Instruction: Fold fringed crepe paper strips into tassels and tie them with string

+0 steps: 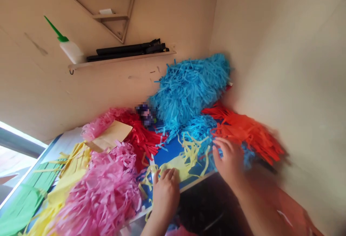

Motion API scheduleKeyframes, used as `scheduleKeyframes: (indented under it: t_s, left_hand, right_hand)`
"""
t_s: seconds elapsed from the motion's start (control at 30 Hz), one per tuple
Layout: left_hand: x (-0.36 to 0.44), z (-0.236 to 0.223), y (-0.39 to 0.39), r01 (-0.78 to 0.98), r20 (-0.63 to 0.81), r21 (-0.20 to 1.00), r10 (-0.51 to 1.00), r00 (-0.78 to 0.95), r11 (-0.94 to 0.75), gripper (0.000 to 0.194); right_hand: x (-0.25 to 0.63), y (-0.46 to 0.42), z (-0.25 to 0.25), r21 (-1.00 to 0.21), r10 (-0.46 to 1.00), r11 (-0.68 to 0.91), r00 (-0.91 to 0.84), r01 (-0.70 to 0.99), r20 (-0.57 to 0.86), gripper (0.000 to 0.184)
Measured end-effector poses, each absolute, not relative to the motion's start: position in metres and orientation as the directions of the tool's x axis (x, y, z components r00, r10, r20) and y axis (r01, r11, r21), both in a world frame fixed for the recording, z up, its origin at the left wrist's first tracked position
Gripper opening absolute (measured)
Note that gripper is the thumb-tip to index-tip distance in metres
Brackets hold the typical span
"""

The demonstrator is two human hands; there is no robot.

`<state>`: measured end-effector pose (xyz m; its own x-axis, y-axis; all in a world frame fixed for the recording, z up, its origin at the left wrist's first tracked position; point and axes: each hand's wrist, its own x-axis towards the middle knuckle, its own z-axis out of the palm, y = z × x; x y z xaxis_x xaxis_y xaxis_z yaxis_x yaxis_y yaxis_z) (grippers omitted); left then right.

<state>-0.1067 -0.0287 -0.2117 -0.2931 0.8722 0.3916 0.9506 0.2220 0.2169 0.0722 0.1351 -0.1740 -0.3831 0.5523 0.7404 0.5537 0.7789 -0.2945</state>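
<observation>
**Paper fringe heaped in a tight corner, two hands on the blue sheet**

Our left hand point(165, 194) lies on a flat patch of yellow paper point(173, 164), its fingers point(168, 174) together and resting on the surface, not clamped on anything. That yellow paper, with its thin, curling strips, sits on a glossy blue sheet point(173, 149) near the table's corner. Our right hand point(228, 162) is blurred. Its fingers look loosely curled and touch the shaggy blue fringe point(200, 129), but we cannot tell whether they grip it.

Around us, cut paper rises in soft, layered heaps. A big mound of blue fringe point(189, 88) presses into the corner, with orange-red fringe point(245, 133) fanning out just beside it. Crimson strips point(142, 138) and a fluffy pink mass point(100, 189) crowd the near side, and a flat kraft paper piece point(109, 137) lies across them. Yellow fringe point(74, 169) and green fringe point(24, 203) spread further along. Above, on a narrow shelf point(121, 58), stands a white squeeze bottle point(71, 51) with a slim green nozzle.
</observation>
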Motion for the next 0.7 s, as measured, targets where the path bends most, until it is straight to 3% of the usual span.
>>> scheduleKeyframes:
  t_s: [0.07, 0.13, 0.2, 0.27, 0.33, 0.4, 0.5, 0.7]
  left_hand:
    - [-0.104, -0.210, -0.024, 0.952, 0.389, 0.214, 0.875, -0.288, 0.219, 0.038]
    - [-0.103, -0.206, -0.024, 0.956, 0.385, 0.203, 0.880, -0.278, 0.213, 0.037]
    - [-0.097, -0.204, -0.029, 0.952, 0.429, 0.181, 0.851, -0.304, 0.249, 0.034]
    - [-0.082, -0.206, -0.035, 0.945, 0.567, 0.195, 0.756, -0.326, 0.262, 0.029]
    - [-0.062, -0.214, -0.037, 0.958, 0.689, 0.258, 0.671, -0.275, 0.128, 0.028]
    - [-0.044, -0.223, -0.030, 0.946, 0.572, 0.325, 0.801, -0.176, -0.024, 0.032]
    - [-0.037, -0.235, -0.009, 0.950, 0.441, 0.303, 0.873, -0.207, 0.072, 0.036]
    - [-0.077, -0.236, 0.011, 0.933, 0.403, 0.281, 0.854, -0.328, 0.226, 0.035]
  right_hand:
    - [0.065, 0.109, -0.174, -0.286, 0.439, 0.891, -0.512, 0.352, 0.738, 0.022]
    - [0.047, 0.087, -0.184, -0.289, 0.317, 0.943, -0.711, 0.166, 0.628, 0.034]
    - [0.026, 0.080, -0.199, -0.338, 0.325, 0.931, -0.731, 0.137, 0.600, 0.031]
    - [0.010, 0.088, -0.210, -0.392, 0.390, 0.906, -0.678, 0.160, 0.623, 0.023]
    - [0.003, 0.101, -0.213, -0.413, 0.414, 0.896, -0.653, 0.167, 0.634, 0.021]
    - [0.003, 0.111, -0.209, -0.397, 0.408, 0.901, -0.653, 0.176, 0.638, 0.021]
    - [0.011, 0.114, -0.201, -0.381, 0.411, 0.903, -0.649, 0.197, 0.640, 0.020]
    - [0.027, 0.109, -0.207, -0.339, 0.384, 0.920, -0.612, 0.195, 0.691, 0.024]
